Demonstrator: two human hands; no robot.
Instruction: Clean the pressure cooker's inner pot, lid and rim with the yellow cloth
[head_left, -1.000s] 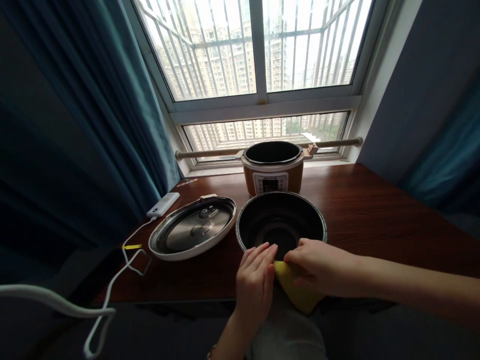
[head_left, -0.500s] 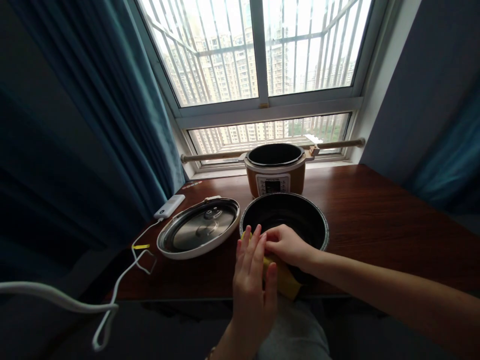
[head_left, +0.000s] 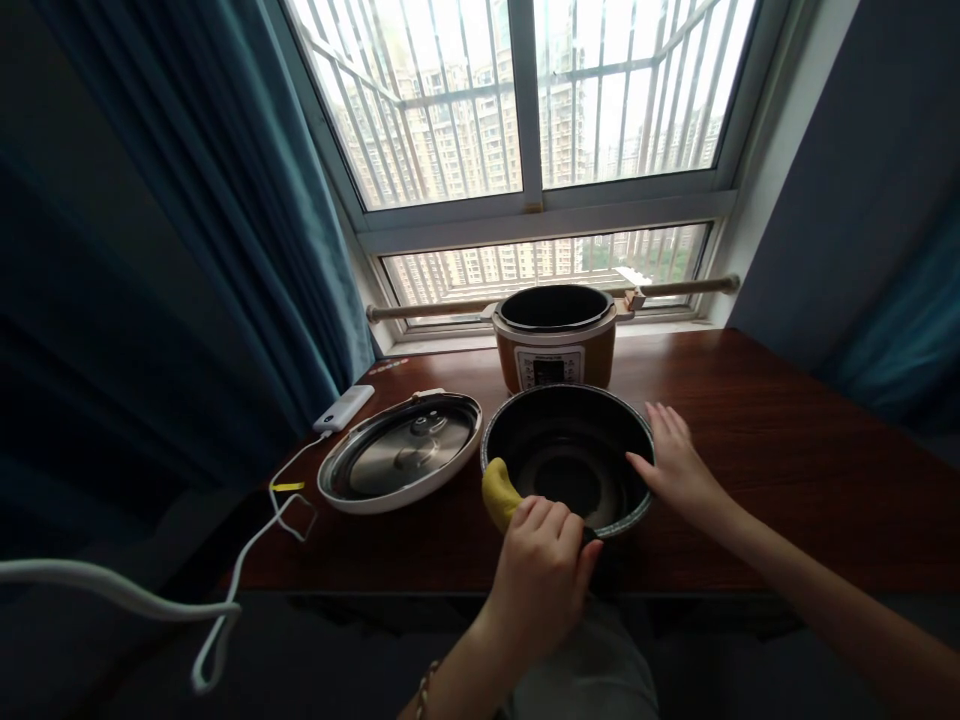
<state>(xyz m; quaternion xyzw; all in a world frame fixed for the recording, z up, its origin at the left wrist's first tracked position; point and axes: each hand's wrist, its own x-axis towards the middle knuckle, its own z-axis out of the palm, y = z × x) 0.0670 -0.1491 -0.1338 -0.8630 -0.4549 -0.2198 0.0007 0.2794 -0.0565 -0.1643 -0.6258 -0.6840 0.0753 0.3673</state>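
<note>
The grip of our left hand (head_left: 546, 565) is closed: the fingers curl tight around a yellow sponge (head_left: 499, 492), whose rounded end sticks out to the left of the knuckles. The hand rests at the near edge of a dark inner pot (head_left: 525, 405), and the sponge lies against the pot's near-left rim. Whether it reaches down the inside wall we cannot tell.

Our right hand (head_left: 675, 465) holds nothing. Its grip is open, the fingers spread and flat, with the thumb and palm against the right rim of the inner pot and the fingertips over the wood beside it.

The inner pot stands upright near the near edge of the dark wooden tabletop (head_left: 787, 450), its mouth facing up. Just to its left lies the cooker lid (head_left: 401, 458), its metal underside turned up, close to the pot but apart from it. Just beyond the pot, toward the window, stands the brown electric cooker base (head_left: 555, 345), open on top, with its control panel facing us.

Far left on the tabletop lies a white power bank (head_left: 343, 407). A white cable (head_left: 247, 545) runs from it off the near-left edge. A wooden rod (head_left: 442, 309) lies along the sill, and a blue curtain (head_left: 225, 200) hangs at the left.
</note>
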